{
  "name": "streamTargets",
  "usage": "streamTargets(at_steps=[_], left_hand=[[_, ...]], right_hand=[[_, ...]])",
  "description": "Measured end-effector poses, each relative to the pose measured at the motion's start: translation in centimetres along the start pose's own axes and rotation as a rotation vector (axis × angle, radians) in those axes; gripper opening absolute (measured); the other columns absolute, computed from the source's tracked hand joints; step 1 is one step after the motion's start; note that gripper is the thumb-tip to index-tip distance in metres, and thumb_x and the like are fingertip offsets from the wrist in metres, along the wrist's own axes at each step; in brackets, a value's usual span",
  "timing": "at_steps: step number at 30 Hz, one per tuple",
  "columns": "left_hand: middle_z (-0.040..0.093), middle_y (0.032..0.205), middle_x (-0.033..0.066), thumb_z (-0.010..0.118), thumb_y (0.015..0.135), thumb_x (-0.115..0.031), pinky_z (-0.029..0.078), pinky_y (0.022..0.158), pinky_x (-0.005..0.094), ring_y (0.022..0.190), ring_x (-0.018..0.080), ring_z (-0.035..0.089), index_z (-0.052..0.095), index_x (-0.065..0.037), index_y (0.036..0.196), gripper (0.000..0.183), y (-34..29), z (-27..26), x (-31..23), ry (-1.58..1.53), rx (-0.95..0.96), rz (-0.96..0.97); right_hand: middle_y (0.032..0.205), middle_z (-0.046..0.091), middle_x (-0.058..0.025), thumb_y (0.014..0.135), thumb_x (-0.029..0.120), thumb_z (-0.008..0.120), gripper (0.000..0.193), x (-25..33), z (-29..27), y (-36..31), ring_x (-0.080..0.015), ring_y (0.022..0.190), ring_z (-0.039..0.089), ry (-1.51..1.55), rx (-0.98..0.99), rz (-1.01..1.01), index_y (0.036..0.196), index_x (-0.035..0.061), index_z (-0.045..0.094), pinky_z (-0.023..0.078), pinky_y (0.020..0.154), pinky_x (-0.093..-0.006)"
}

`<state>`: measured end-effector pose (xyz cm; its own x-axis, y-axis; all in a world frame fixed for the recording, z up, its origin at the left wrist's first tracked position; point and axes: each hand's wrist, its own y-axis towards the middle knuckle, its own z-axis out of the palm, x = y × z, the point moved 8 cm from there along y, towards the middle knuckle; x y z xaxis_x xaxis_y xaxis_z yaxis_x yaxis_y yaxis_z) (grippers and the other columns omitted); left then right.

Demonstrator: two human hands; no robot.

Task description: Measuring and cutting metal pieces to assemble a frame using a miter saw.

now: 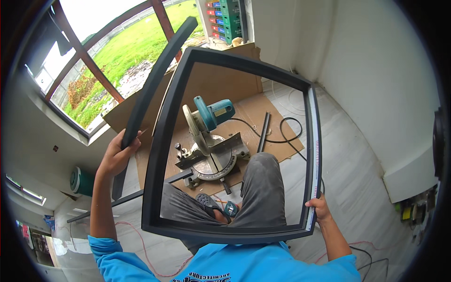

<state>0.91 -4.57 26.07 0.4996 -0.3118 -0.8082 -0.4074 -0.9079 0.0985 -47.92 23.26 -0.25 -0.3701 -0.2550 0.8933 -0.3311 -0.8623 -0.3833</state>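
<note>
A dark rectangular frame stands upright in front of my body, above my lap. My right hand grips its right side near the lower corner, with the thumb on the inner edge. A pale strip with printed marks runs along that side. My left hand is closed round a loose dark bar, held slanted just left of the frame. Through the frame's opening I see a teal miter saw on the floor. A small teal tape measure lies by my shoe.
Brown cardboard lies under the saw, with another sheet leaning by the window. A short dark bar and the black cord lie to the saw's right. Left are a green container and red wire; stacked crates stand beyond.
</note>
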Motion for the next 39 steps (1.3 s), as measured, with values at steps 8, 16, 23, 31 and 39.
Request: streamTargets(at_steps=[8, 16, 23, 31, 39], left_hand=[[0.055, 0.078, -0.0038, 0.058, 0.099, -0.029, 0.041, 0.063, 0.0206, 0.069, 0.0043, 0.051, 0.058, -0.009, 0.092, 0.021, -5.9, -1.7, 11.4, -0.316, -0.359, -0.375], [0.058, 0.078, -0.0029, 0.058, 0.098, -0.031, 0.042, 0.063, 0.0234, 0.069, 0.0061, 0.053, 0.061, -0.007, 0.092, 0.025, -9.7, 1.7, 20.4, -0.349, -0.335, -0.454], [0.065, 0.085, 0.0021, 0.058, 0.098, -0.029, 0.048, 0.068, 0.0247, 0.074, 0.0095, 0.059, 0.063, -0.002, 0.099, 0.028, -10.1, 3.9, 21.9, -0.49, -0.377, -0.465], [0.062, 0.083, 0.0047, 0.06, 0.094, -0.021, 0.047, 0.073, 0.0289, 0.079, 0.0139, 0.059, 0.061, 0.002, 0.1, 0.024, -8.8, 0.7, 16.8, 0.117, -0.451, -0.431], [0.051, 0.126, 0.0235, 0.058, 0.083, -0.009, 0.042, 0.099, 0.0428, 0.116, 0.0382, 0.054, 0.038, -0.002, 0.136, 0.057, -11.3, 7.1, 11.7, 0.226, -0.487, -0.386]], right_hand=[[0.086, 0.053, -0.0031, 0.06, 0.006, 0.062, 0.054, 1.6, 8.2, 6.3, -0.0125, 0.074, 0.055, -0.248, 0.29, 0.107, 0.113, -0.0025, 0.052, 0.049, 0.067, -0.0257], [0.102, 0.06, -0.0086, 0.058, 0.007, 0.064, 0.064, 1.5, 10.0, 8.9, -0.0166, 0.091, 0.058, -0.364, 0.302, -0.056, 0.12, -0.0045, 0.051, 0.048, 0.083, -0.0278], [0.114, 0.059, -0.0176, 0.06, 0.013, 0.069, 0.075, 1.3, 8.8, 7.8, -0.0246, 0.106, 0.058, -0.493, 0.257, -0.077, 0.128, -0.0075, 0.045, 0.045, 0.095, -0.033], [0.132, 0.04, -0.0187, 0.067, 0.039, 0.077, 0.096, 6.0, 8.4, 9.4, -0.0287, 0.112, 0.047, -0.99, 0.172, -0.25, 0.142, -0.0016, 0.032, 0.042, 0.096, -0.041], [0.099, 0.061, -0.0078, 0.082, 0.022, 0.069, 0.049, 10.5, 32.5, 8.6, -0.0168, 0.087, 0.06, -0.58, 0.67, -0.636, 0.124, 0.0037, 0.053, 0.05, 0.08, -0.0301]])
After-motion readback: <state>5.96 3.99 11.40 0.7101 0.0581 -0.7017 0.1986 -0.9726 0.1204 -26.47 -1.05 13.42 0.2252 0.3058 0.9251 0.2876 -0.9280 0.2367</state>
